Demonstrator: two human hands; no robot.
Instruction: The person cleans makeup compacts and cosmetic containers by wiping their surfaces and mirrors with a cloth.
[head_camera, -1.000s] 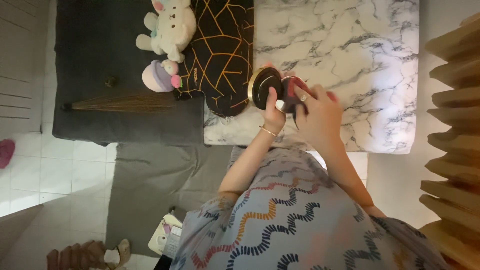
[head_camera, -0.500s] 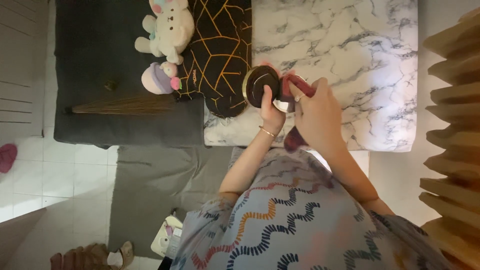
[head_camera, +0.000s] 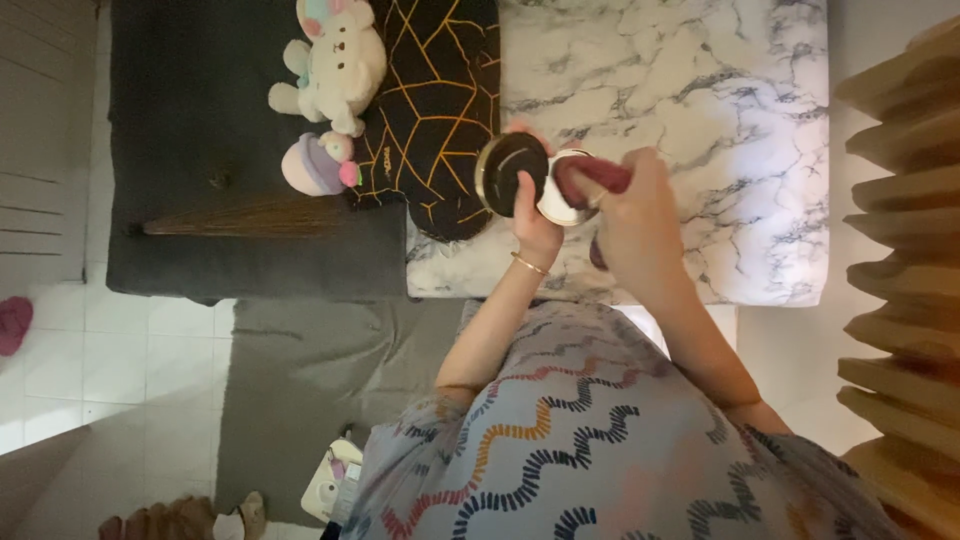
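Left hand (head_camera: 533, 215) grips round dark gold-rimmed compact (head_camera: 512, 174); right hand (head_camera: 632, 225) pinches maroon cloth (head_camera: 590, 175) on it

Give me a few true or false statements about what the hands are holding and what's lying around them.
1. The left hand holds an open round compact. True.
2. The right hand is empty. False: it grips a dark red cloth pressed at the compact.
3. The hands work above a marble-patterned surface. True.
4. The white plush toy sits on the marble surface. False: it lies on the dark grey mat, beside the black cushion.
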